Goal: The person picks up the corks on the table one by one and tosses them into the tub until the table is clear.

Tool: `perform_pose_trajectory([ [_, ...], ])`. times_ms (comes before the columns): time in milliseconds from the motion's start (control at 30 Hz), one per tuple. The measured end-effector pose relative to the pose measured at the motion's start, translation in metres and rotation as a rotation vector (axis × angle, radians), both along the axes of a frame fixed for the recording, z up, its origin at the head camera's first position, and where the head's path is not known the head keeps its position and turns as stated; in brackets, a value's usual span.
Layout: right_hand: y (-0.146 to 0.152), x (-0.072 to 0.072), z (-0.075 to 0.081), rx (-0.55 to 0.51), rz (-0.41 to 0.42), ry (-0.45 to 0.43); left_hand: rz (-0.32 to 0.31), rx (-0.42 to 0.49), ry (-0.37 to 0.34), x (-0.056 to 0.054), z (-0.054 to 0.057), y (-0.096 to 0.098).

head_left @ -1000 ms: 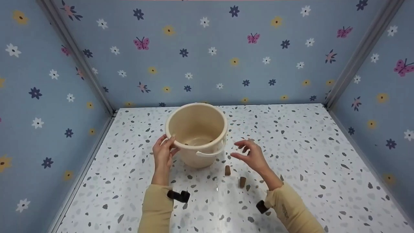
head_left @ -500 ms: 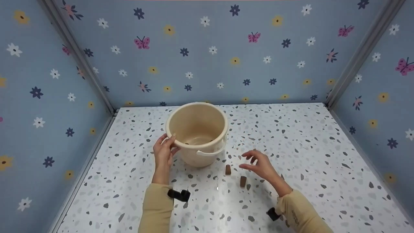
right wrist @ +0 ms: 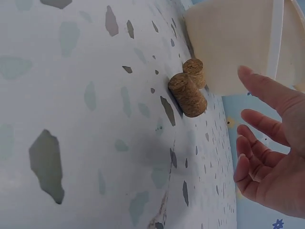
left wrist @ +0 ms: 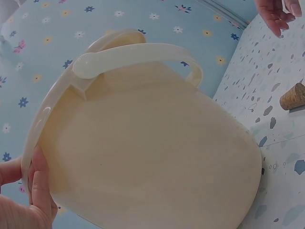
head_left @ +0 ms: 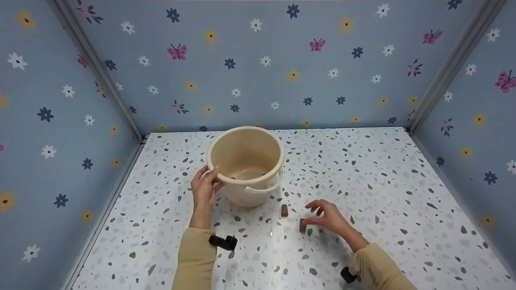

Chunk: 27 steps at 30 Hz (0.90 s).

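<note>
A cream plastic bucket (head_left: 246,193) stands on the speckled table, its white handle (head_left: 264,189) hanging down at the front right. My left hand (head_left: 204,189) grips the bucket's rim at the left, thumb over the edge and fingers below, as the left wrist view also shows. Two brown corks stand to the right of the bucket: a farther cork (head_left: 284,210) and a nearer cork (right wrist: 188,95). Beside the nearer cork is my right hand (head_left: 328,217), thumb and fingers spread apart with nothing between them. Small dark bits show on the bucket's floor, too small to identify.
The white speckled tabletop (head_left: 383,193) extends around the bucket. Blue flowered panels (head_left: 258,64) enclose it at the back and both sides. A black wrist camera (head_left: 229,243) sits at the left cuff, and another black camera (head_left: 348,275) at the right cuff.
My right hand has moved away from beside the bucket, toward me and slightly right, down to the nearer cork. The left hand, bucket and corks have stayed in place.
</note>
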State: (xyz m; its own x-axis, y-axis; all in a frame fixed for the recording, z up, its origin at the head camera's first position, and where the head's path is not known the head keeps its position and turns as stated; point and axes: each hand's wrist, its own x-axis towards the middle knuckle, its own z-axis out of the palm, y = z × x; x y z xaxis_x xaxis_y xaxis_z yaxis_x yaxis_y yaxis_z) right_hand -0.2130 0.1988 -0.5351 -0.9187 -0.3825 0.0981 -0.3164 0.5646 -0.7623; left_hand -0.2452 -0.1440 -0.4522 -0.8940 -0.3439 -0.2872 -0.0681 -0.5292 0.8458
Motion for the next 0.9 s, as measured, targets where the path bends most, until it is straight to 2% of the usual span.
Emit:
perform_pose_trajectory([
  [333, -0.001, 0.002, -0.012, 0.091, 0.022, -0.103, -0.009, 0.018, 0.029, 0.000, 0.000, 0.000],
  [433, -0.002, 0.001, -0.016, 0.102, 0.027, -0.116, 0.002, -0.003, 0.012, 0.000, -0.001, 0.001],
  [600, -0.003, 0.001, -0.019, 0.111, 0.045, -0.115, 0.025, -0.040, 0.011, -0.004, -0.007, 0.001],
  [633, -0.004, 0.001, -0.019, 0.112, 0.051, -0.104, 0.023, -0.021, 0.046, -0.008, -0.016, -0.001],
  [733, -0.004, 0.001, -0.021, 0.122, 0.068, -0.079, 0.025, -0.031, 0.055, -0.010, -0.018, -0.001],
  [833, -0.004, 0.001, -0.022, 0.126, 0.072, -0.063, 0.022, -0.021, 0.049, -0.009, -0.016, -0.001],
  [867, -0.005, 0.001, -0.022, 0.129, 0.072, -0.063, 0.027, -0.038, 0.017, -0.004, -0.006, 0.002],
  [900, -0.005, 0.001, -0.022, 0.130, 0.072, -0.061, 0.023, -0.030, 0.014, -0.004, -0.005, 0.001],
])
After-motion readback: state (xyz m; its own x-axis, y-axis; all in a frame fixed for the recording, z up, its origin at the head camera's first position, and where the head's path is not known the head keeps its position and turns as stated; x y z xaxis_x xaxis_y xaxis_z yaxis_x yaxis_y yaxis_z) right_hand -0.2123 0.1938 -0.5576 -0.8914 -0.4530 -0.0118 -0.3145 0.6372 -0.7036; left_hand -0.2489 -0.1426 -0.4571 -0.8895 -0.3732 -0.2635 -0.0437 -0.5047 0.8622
